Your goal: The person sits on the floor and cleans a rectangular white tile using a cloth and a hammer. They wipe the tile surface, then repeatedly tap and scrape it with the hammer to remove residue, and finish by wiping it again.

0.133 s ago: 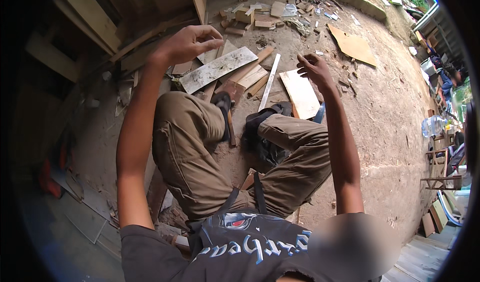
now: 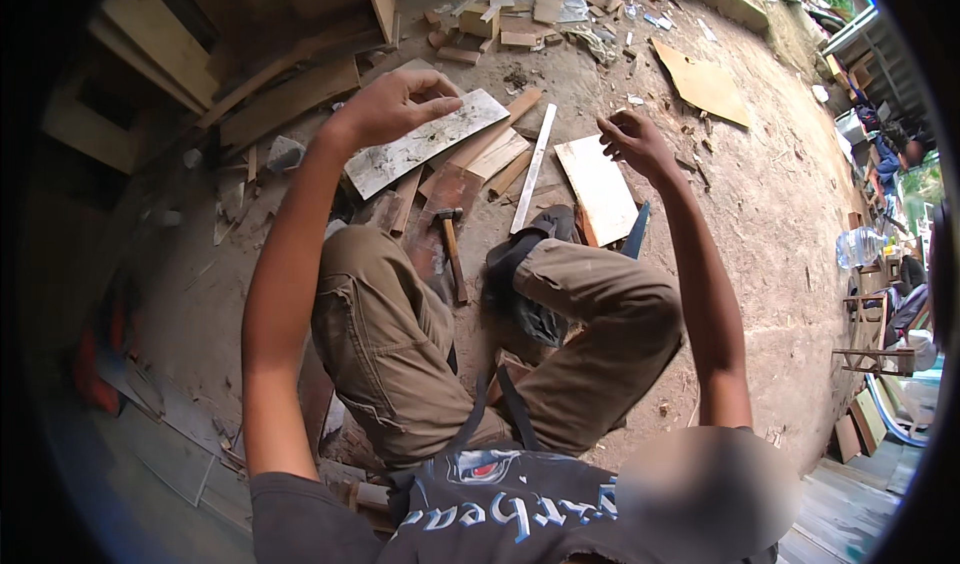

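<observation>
My left hand hangs in the air above a dirty white board, its fingers loosely bent and apart from the thumb, holding nothing. My right hand is raised above a pale rectangular board, fingers curled a little and spread, also without anything in it. Between my legs a hammer with a wooden handle lies on the ground, its head toward a reddish-brown plank. A narrow white strip rests between the boards. Beside the pale board lies a blue, pointed, blade-like piece.
Wood offcuts and scraps litter the far ground. A tan panel lies at the far right, wooden cabinets stand at the far left. On the right are a clear plastic bottle and a wooden rack.
My left foot has drawn back toward me, and the hammer it hid now shows. My left hand has shifted slightly right and nearer; my right hand has barely moved.
</observation>
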{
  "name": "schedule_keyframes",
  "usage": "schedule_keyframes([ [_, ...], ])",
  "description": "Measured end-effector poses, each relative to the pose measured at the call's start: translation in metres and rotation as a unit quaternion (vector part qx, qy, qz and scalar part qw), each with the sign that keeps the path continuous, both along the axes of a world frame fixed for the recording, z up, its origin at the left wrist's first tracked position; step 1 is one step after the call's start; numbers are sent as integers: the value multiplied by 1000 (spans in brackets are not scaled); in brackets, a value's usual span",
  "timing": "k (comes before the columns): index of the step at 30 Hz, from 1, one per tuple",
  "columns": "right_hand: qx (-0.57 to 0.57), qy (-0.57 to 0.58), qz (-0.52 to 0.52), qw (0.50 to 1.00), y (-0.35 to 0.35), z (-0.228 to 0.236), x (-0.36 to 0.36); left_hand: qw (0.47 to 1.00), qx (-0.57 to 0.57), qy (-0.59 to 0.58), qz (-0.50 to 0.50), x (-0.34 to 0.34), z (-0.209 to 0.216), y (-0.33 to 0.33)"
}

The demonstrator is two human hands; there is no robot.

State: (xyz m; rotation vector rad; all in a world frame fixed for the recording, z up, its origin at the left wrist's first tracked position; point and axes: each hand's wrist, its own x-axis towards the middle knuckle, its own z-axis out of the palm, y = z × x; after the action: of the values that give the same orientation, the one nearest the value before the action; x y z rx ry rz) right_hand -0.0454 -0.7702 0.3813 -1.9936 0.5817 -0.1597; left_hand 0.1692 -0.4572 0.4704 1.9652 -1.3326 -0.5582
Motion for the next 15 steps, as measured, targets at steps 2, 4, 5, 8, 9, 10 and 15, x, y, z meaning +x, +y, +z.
schedule_keyframes([
  [2, -55, 51, 59, 995, -12, -34, 24, 999, -4, 32, 15, 32, -52, -12],
  [4, -114, 107, 115, 981, -42, -63, 48, 998, 11, 45, 50, 51, -114, -42],
  [5, -160, 94, 131, 974, -52, -88, 58, 997, 18, 45, 53, 64, -153, -59],
  [8, -220, 125, 111, 961, -83, -182, 94, 996, 65, -55, 30, 100, -288, -113],
  [9, -256, 144, 103, 950, -103, -214, 103, 990, 77, -120, -7, 106, -327, -140],
  [10, -271, 139, 92, 948, -119, -239, 109, 985, 84, -152, -13, 111, -362, -163],
  [15, -291, 204, 1, 935, -202, -334, 119, 950, 107, -247, 156, 92, -496, -263],
])
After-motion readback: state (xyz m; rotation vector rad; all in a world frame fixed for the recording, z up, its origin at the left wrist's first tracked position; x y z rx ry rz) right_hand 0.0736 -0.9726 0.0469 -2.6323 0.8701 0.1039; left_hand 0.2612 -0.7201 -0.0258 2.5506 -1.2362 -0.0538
